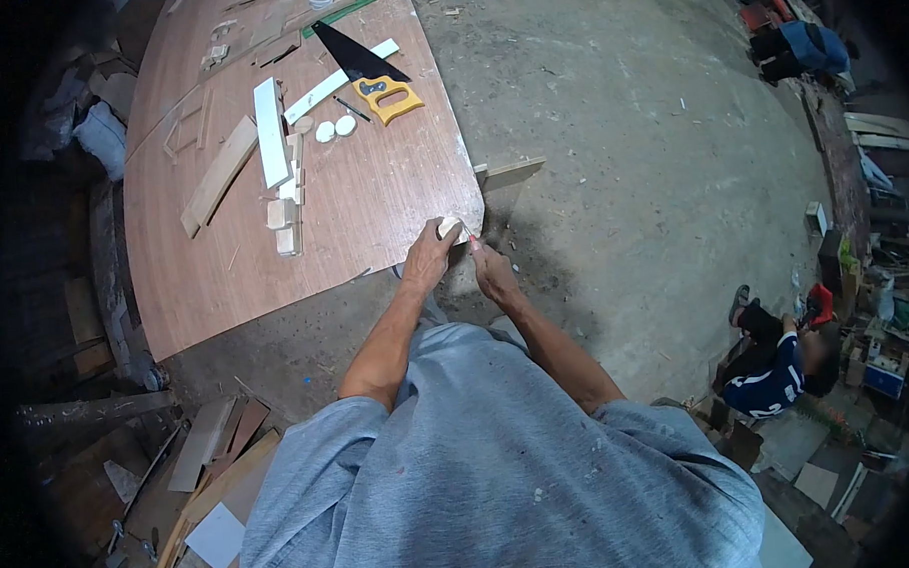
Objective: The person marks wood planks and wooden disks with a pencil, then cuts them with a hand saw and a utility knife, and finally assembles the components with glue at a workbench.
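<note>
The surface [372, 202] is smooth reddish-brown wood veneer with a matt sheen. On it, the handsaw [367, 67] has a dark metal blade and glossy yellow plastic handle. Beside the surface, the floor [651, 177] is rough grey concrete.

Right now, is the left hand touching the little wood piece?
Touching. The head view shows the left hand wrapped around the little wood piece at the board's corner.

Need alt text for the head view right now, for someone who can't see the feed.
At the near corner of a brown wooden board, the person's left hand presses a small pale wooden block while the right hand holds a thin tool against it. A yellow-handled handsaw and wood offcuts lie farther up.
</note>
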`<move>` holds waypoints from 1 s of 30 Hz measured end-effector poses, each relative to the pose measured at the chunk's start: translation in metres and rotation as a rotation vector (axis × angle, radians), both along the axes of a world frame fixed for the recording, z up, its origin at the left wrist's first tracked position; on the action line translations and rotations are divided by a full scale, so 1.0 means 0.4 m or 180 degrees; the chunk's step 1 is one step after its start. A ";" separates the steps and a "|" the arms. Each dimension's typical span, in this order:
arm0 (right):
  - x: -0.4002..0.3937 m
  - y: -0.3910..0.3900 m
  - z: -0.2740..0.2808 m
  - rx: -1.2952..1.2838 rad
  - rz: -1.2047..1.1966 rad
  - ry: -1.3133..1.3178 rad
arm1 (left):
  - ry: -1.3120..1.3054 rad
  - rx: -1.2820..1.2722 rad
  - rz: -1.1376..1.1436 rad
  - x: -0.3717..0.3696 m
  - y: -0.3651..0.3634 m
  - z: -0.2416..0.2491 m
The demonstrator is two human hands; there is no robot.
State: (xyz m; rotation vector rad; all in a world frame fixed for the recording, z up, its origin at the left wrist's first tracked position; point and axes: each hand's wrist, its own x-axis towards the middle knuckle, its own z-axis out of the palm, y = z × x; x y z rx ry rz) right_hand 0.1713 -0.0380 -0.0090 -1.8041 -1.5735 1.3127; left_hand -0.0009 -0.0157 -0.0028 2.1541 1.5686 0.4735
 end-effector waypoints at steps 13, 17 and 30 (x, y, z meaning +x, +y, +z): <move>-0.003 0.003 0.047 -0.0039 0.0136 -0.0402 | -0.0073 0.0158 0.0011 -0.001 -0.001 0.010; -0.003 0.003 0.034 -0.0065 0.0122 -0.0380 | -0.0073 0.0144 0.0021 0.000 -0.001 0.016; -0.004 -0.005 0.014 -0.0061 0.0071 -0.0016 | -0.0158 0.0000 -0.0004 -0.003 0.002 -0.001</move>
